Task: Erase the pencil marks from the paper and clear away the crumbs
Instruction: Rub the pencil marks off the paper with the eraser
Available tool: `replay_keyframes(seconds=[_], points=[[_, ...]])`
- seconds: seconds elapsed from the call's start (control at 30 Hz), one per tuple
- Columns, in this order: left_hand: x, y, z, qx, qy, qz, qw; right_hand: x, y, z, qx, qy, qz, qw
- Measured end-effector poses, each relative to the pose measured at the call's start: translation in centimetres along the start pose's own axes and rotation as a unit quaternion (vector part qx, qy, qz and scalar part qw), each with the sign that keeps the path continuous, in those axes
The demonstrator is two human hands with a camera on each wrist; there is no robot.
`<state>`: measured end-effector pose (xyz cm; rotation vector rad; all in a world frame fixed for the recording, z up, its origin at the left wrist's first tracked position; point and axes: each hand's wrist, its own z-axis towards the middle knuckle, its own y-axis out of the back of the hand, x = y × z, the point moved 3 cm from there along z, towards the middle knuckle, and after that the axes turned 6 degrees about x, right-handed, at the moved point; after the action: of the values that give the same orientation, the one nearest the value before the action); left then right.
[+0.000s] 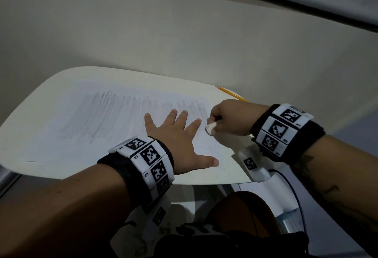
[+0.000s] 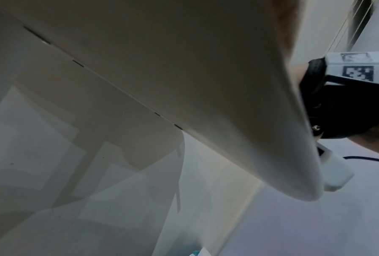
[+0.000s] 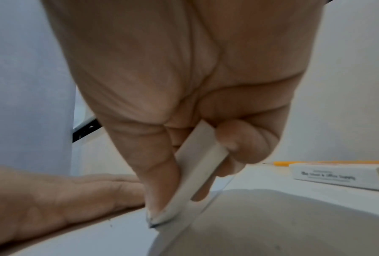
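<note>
A smooth, cream-white table (image 1: pixel 214 174) with rounded corners carries everything. On it lies the paper (image 1: pixel 61 147), a thin flat white sheet that covers most of the top, its long side running along the table's length. Soft grey pencil marks (image 1: pixel 114 114) shade a broad band across it in close upright strokes. My left hand (image 1: pixel 178 141) lies flat on the sheet near the table's near edge, fingers straight and spread, pressing it down and gripping nothing. My right hand (image 1: pixel 229 118) is clenched round the eraser (image 3: pixel 197 166), thumb against curled fingers. The eraser is a slim white block, matte, tilted steeply with its long axis pointing down; its greyed lower corner touches the paper at the sheet's right edge. Behind it, near the table's far right corner, rest a boxy white eraser sleeve (image 3: pixel 346 176) with small print and a yellow pencil (image 1: pixel 231 93). A few dark crumbs (image 1: pixel 207 149) speckle the paper beside my left hand.
</note>
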<state>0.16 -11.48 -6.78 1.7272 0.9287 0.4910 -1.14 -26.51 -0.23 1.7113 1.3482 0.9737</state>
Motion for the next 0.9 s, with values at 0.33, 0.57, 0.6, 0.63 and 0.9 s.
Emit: replay_keyframes(seconds=[0.33, 0.57, 0.6, 0.63, 0.9], points=[[1.5, 2.5, -0.7, -0.039, -0.011, -0.188, 0.981, -1.7, 2.4, -0.9, -0.1, 0.001, 0.106, 0.989], [6.5, 4.4, -0.4, -0.032, 0.042, -0.2, 0.978, -0.2, 2.7, -1.0, -0.039, 0.0, 0.087, 0.995], [6.7, 4.3, -0.6, -0.007, 0.041, -0.17, 0.985, 0.3, 2.5, -1.0, -0.024, 0.001, 0.065, 0.998], [6.7, 4.2, -0.9, 0.023, 0.035, -0.135, 0.99, 0.8, 2.3, -1.0, -0.01, 0.0, 0.049, 0.999], [6.8, 3.1, -1.9, 0.102, 0.015, -0.019, 0.995, 4.5, 0.6, 0.3, 0.023, 0.031, 0.034, 0.999]])
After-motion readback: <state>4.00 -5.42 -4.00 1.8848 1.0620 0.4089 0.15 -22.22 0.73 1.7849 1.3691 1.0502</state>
